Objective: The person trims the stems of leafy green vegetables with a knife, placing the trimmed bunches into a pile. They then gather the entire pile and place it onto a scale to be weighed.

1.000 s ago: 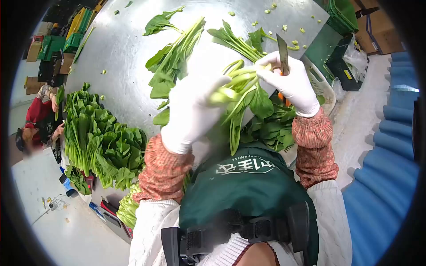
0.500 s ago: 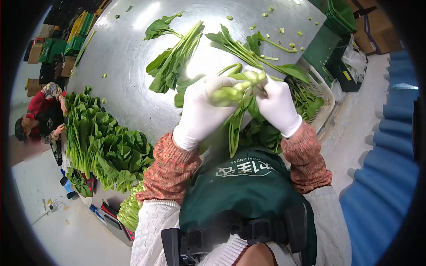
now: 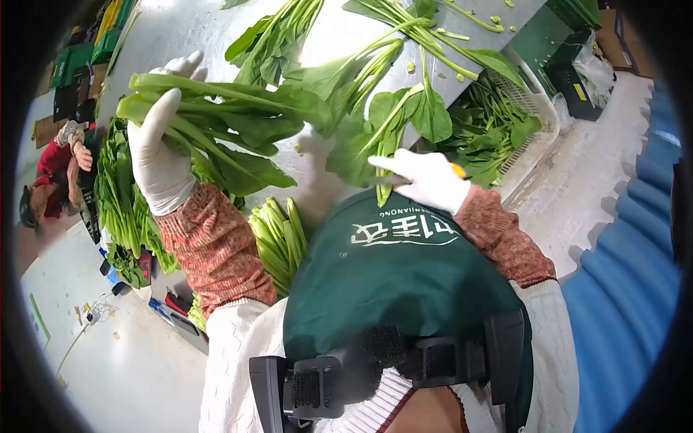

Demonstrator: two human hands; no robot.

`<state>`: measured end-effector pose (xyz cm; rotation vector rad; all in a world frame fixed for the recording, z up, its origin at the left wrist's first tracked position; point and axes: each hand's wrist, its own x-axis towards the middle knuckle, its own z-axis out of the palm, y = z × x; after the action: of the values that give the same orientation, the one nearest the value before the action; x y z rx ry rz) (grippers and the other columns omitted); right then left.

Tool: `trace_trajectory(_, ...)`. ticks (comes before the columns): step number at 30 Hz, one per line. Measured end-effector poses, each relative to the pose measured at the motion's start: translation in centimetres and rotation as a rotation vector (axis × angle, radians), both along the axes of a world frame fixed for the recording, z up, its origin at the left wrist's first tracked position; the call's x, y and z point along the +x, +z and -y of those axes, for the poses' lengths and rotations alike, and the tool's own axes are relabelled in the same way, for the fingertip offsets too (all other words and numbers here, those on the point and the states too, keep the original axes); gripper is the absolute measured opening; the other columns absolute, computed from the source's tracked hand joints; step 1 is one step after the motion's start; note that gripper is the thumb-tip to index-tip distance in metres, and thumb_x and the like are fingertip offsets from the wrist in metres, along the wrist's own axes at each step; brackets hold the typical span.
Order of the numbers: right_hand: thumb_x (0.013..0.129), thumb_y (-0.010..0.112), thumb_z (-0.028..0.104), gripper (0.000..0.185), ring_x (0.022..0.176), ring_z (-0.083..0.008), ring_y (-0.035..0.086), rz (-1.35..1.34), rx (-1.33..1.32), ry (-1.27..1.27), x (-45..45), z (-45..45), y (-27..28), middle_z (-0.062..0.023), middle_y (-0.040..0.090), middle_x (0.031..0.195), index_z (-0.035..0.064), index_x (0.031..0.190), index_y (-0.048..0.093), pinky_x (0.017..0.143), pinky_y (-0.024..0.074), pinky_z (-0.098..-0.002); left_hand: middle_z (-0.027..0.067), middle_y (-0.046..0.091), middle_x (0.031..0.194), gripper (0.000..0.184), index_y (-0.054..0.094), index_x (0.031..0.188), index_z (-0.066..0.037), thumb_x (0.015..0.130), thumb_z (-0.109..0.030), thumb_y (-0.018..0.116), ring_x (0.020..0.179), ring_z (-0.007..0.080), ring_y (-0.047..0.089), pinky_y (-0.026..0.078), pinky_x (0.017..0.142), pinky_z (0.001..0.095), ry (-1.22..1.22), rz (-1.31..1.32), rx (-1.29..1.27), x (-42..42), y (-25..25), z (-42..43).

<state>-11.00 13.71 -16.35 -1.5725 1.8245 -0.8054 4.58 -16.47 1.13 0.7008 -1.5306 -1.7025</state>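
My gloved left hand (image 3: 155,162) is out to the left, its thumb around the stems of a leafy green head (image 3: 216,115) whose leaves point right. Close to my apron, my gloved right hand (image 3: 426,177) is closed around a small knife (image 3: 458,171); a bit of its orange handle and a short grey blade show. The right index finger is stretched out beside cut leafy stalks (image 3: 390,133). More loose stalks (image 3: 285,40) lie on the metal table (image 3: 195,32) beyond my hands.
A white plastic basket (image 3: 554,119) with greens stands at the right table edge, a black crate (image 3: 574,83) behind it. Several heads of greens (image 3: 119,195) are piled left, with pale stalks (image 3: 278,238) by my left forearm. A person (image 3: 58,169) works at far left.
My left hand has swung from the middle to the left with the leafy head. My right hand has come down nearer the apron, away from it. The view has shifted.
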Motion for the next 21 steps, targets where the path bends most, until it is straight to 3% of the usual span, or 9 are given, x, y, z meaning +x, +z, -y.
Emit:
trace_trajectory(3, 0.082, 0.072, 0.017, 0.023, 0.069, -0.0261, 0.062, 0.021, -0.244, -0.129, -0.2, 1.6, -1.2, -0.0079, 0.063, 0.085, 0.0150, 0.105, 0.072, 0.064, 0.0526, -0.0342, 0.0145, 0.063, 0.107, 0.039, 0.055, 0.121, 0.002, 0.085, -0.009, 0.063, 0.101, 0.0312, 0.061, 0.044, 0.101, 0.0507, -0.133, -0.024, 0.058, 0.1, 0.2, -0.8)
trace_trajectory(5, 0.085, 0.073, 0.017, 0.016, 0.067, -0.0151, 0.058, 0.307, -0.097, -0.393, -2.6, 3.4, 2.4, -0.0030, 0.063, 0.080, 0.0087, 0.099, 0.072, 0.063, 0.0492, -0.0293, 0.0127, 0.060, 0.104, 0.041, 0.052, 0.124, 0.001, 0.085, -0.011, 0.060, 0.104, 0.0328, 0.060, 0.036, 0.111, 0.0594, -0.254, -0.066, 0.066, 1.6, -1.0, 0.6)
trace_trajectory(6, 0.088, 0.074, 0.017, 0.020, 0.069, -0.0056, 0.052, 0.642, -0.075, -0.553, -3.7, 3.8, 2.7, 0.0019, 0.063, 0.078, 0.0027, 0.101, 0.071, 0.061, 0.0448, -0.0253, 0.0109, 0.058, 0.100, 0.045, 0.051, 0.125, 0.000, 0.085, -0.015, 0.063, 0.096, 0.0271, 0.058, 0.042, 0.105, 0.0558, -0.278, -0.027, 0.043, 1.3, -0.4, -0.1)
trace_trajectory(7, 0.089, 0.075, 0.020, 0.023, 0.071, -0.0023, 0.052, 0.779, -0.126, -0.603, -4.9, 4.5, 4.7, 0.0041, 0.062, 0.078, 0.0000, 0.099, 0.071, 0.061, 0.0424, -0.0221, 0.0075, 0.059, 0.096, 0.044, 0.054, 0.122, 0.001, 0.084, -0.017, 0.067, 0.084, 0.0188, 0.056, 0.049, 0.095, 0.0429, -0.282, 0.087, -0.049, 0.7, 0.2, -0.3)
trace_trajectory(11, 0.090, 0.073, 0.016, 0.013, 0.056, 0.0020, 0.039, 0.842, -0.038, -0.694, -5.8, 6.0, 10.9, 0.0091, 0.055, 0.072, 0.0035, 0.093, 0.070, 0.049, 0.0280, -0.0193, 0.0012, 0.064, 0.086, 0.025, 0.066, 0.101, -0.001, 0.077, -0.003, 0.074, 0.077, 0.0088, 0.058, 0.050, 0.079, 0.0233, -0.150, 0.375, -0.035, -3.1, 0.8, -4.9)
trace_trajectory(15, 0.086, 0.075, 0.014, 0.018, 0.064, -0.0052, 0.051, 0.567, -0.296, -0.689, -3.7, 7.7, 10.7, -0.0002, 0.061, 0.072, -0.0007, 0.095, 0.068, 0.056, 0.0408, -0.0237, -0.0009, 0.068, 0.090, 0.031, 0.068, 0.104, -0.004, 0.075, -0.003, 0.081, 0.082, 0.0047, 0.060, 0.050, 0.075, 0.0212, -0.239, 0.359, 0.014, -6.3, -0.1, -9.3)
trace_trajectory(18, 0.083, 0.067, 0.002, 0.015, 0.059, -0.0133, 0.055, 0.268, -0.382, -0.435, -3.3, 7.4, 11.2, -0.0094, 0.062, 0.071, 0.0003, 0.098, 0.067, 0.056, 0.0431, -0.0269, -0.0022, 0.069, 0.092, 0.031, 0.068, 0.105, -0.002, 0.076, -0.001, 0.081, 0.081, 0.0034, 0.060, 0.050, 0.074, 0.0200, -0.204, 0.272, -0.120, -7.1, -2.4, -9.8)
trace_trajectory(19, 0.083, 0.067, 0.002, 0.015, 0.059, -0.0140, 0.056, 0.272, -0.392, -0.435, -3.4, 7.3, 11.3, -0.0096, 0.063, 0.072, 0.0002, 0.098, 0.068, 0.055, 0.0439, -0.0272, -0.0026, 0.069, 0.092, 0.028, 0.068, 0.103, -0.001, 0.078, 0.000, 0.080, 0.081, 0.0029, 0.060, 0.051, 0.074, 0.0196, -0.197, 0.185, 0.080, -7.4, -1.5, -10.0)
trace_trajectory(21, 0.083, 0.066, 0.001, 0.017, 0.058, -0.0154, 0.060, 0.285, -0.401, -0.434, -3.8, 7.1, 12.0, -0.0100, 0.065, 0.073, -0.0002, 0.100, 0.068, 0.054, 0.0454, -0.0278, -0.0022, 0.069, 0.090, 0.025, 0.069, 0.102, -0.001, 0.079, 0.002, 0.078, 0.080, 0.0025, 0.060, 0.051, 0.073, 0.0193, -0.228, 0.227, 0.076, -7.0, -1.3, -9.3)
